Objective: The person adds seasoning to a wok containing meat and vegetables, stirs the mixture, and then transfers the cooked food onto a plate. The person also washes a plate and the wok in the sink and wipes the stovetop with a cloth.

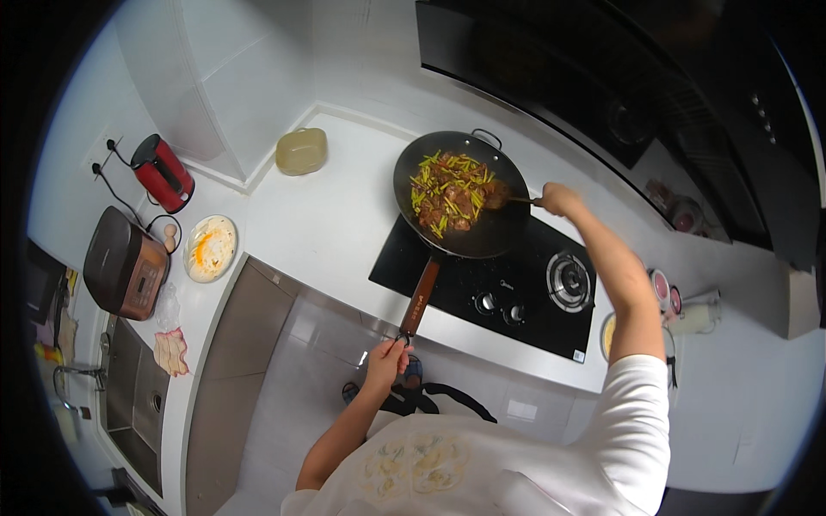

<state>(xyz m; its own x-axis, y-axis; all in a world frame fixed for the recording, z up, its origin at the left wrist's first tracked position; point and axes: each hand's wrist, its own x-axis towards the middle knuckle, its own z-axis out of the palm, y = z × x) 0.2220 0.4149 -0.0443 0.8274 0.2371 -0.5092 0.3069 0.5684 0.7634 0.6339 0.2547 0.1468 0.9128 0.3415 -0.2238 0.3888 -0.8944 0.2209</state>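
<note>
A dark wok (493, 238) sits over the left side of a black gas hob (464, 290). In it lie browned meat pieces and green vegetable strips (452, 190). My left hand (385, 364) grips the ring end of the wok's brown wooden handle (423, 297), close to my body. My right hand (560, 198), reaching over the hob's far side, holds the handle of a spatula (498, 194). The spatula's head is in the wok, touching the right edge of the food. Whether a flame burns beneath the wok is hidden.
Left on the counter are a red electric kettle (162, 174), a rice cooker (126, 264), eggs (170, 237), a stained plate (211, 248) and a cloth (171, 352). A yellowish plastic container (302, 151) stands behind. A range hood (568, 97) overhangs the hob; its right burner (570, 282) is exposed.
</note>
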